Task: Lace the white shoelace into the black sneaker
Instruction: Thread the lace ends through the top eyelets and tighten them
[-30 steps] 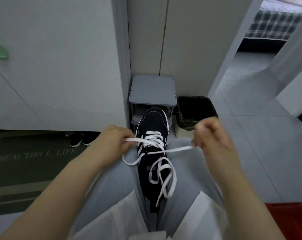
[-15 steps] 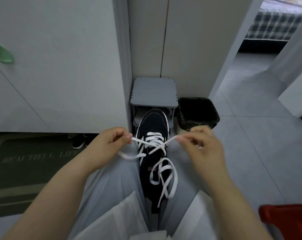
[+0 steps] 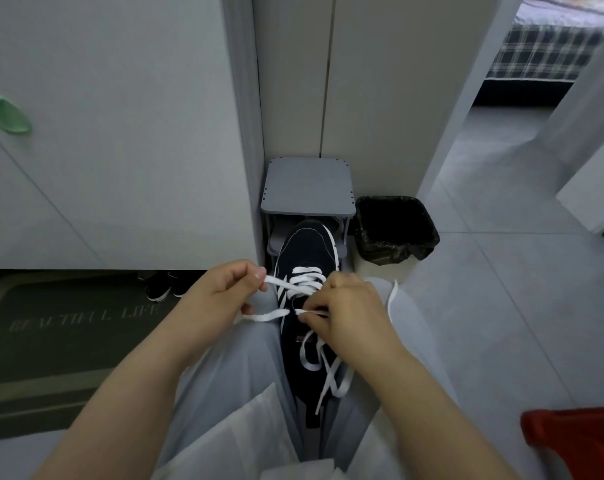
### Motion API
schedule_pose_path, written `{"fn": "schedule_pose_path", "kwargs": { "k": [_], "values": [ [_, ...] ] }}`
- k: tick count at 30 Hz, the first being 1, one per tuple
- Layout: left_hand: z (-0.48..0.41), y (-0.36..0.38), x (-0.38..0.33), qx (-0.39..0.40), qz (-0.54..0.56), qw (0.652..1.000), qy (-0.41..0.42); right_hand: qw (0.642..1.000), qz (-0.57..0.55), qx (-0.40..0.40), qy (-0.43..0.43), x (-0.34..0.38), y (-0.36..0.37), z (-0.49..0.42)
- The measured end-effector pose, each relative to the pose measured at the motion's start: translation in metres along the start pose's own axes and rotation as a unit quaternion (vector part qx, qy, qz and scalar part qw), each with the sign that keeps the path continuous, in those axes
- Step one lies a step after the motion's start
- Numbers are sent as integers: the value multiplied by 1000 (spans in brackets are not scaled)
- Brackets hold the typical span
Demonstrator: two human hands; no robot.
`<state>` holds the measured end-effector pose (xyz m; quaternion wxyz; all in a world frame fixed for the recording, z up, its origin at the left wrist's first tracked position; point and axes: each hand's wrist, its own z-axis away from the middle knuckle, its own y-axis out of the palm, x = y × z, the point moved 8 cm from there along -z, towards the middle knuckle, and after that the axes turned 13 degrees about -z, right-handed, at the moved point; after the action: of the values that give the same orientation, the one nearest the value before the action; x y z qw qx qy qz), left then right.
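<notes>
The black sneaker lies between my knees, toe pointing away, with the white shoelace crossed through its front eyelets. My left hand pinches one lace strand at the shoe's left side, and that strand loops back under the hand. My right hand is over the middle of the shoe and pinches the lace tip close to an eyelet on the tongue's edge. Loose lace loops lie on the shoe's rear part. Another strand trails over my right knee.
A small grey stool stands just past the shoe's toe against the wall. A black-lined waste bin sits to its right. A dark doormat and another pair of shoes are on the left. A red object shows at lower right.
My right hand has moved left and down from beside the shoe to over its middle, bringing the lace tip to the eyelets. The left hand has stayed in place holding its strand.
</notes>
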<state>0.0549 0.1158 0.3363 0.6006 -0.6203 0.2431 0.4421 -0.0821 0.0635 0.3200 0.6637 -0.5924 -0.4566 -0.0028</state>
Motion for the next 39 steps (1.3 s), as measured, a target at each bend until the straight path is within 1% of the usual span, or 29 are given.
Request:
{"fn": "schedule_pose_path", "kwargs": {
  "k": [1,3,4,5,6,7,8,9,10,11,12,13,14,15,16,17,19,20,21,22,23,26,28,29,30,33,35,37,39],
  "values": [
    [0,1,1,4,11,1000,2,1000,-21,-3,9,-4,3,-1],
    [-2,1,6,3,20,1000,-1,987,-142,-61,33,-12,-11,2],
    [-3,0,9,-3,13,1000,-3,973,-203,-97,48,-15,-23,6],
    [-5,0,11,-10,0,1000,-1,950,-276,-131,66,-19,-35,10],
    [-6,0,13,-16,-17,1000,5,910,-376,-160,74,-24,-46,15],
    [-8,1,14,-22,-43,999,13,843,-499,-185,75,-27,-56,19],
    [-9,2,16,-24,-79,996,21,764,-609,-201,70,-29,-66,22],
    [-11,4,19,-24,-119,992,29,699,-680,-214,59,-30,-76,26],
    [-13,6,23,-21,-160,986,34,661,-712,-229,54,-33,-86,30],
    [-15,9,28,-18,-197,979,39,653,-715,-244,54,-37,-93,34],
    [-15,9,31,-16,-231,972,39,676,-691,-251,56,-41,-97,36],
    [-15,10,33,-14,-251,967,38,734,-630,-245,62,-42,-99,36],
    [-15,11,33,-11,-255,966,33,810,-537,-224,66,-40,-95,34],
    [-15,13,33,-10,-248,968,29,878,-436,-185,66,-36,-84,29],
    [-15,14,33,-10,-240,971,24,926,-349,-130,61,-30,-68,24],
    [-15,15,32,-14,-229,973,20,956,-276,-78,61,-25,-48,19],
    [-16,14,32,-31,-184,982,16,988,-145,-18,59,-18,-15,12],
    [-15,12,31,-42,-143,989,13,995,-85,-9,57,-15,-5,10],
    [-13,10,29,-51,-94,994,9,997,-52,-10,56,-12,1,8],
    [-11,9,27,-59,-53,997,4,997,-51,-23,49,-10,2,6],
    [-8,7,25,-60,-34,998,3,995,-78,-37,45,-10,1,6],
    [-9,9,24,-47,-37,998,30,970,-221,-83,53,-18,-10,6],
    [-10,14,29,-28,-25,999,30,944,-308,-103,64,-22,-20,10],
    [-12,17,31,-13,-13,999,27,922,-363,-110,79,-24,-24,12],
    [-12,21,33,3,-6,1000,26,892,-427,-119,92,-25,-27,15],
    [-12,31,33,50,-18,997,50,768,-614,-154,96,-24,-40,22],
    [-13,33,35,48,-56,996,51,687,-701,-177,79,-23,-49,23],
    [-13,33,33,23,-121,990,62,624,-750,-209,69,-25,-55,24],
    [-10,32,26,-19,-173,982,73,579,-773,-249,75,-34,-60,25]
  ]
}}
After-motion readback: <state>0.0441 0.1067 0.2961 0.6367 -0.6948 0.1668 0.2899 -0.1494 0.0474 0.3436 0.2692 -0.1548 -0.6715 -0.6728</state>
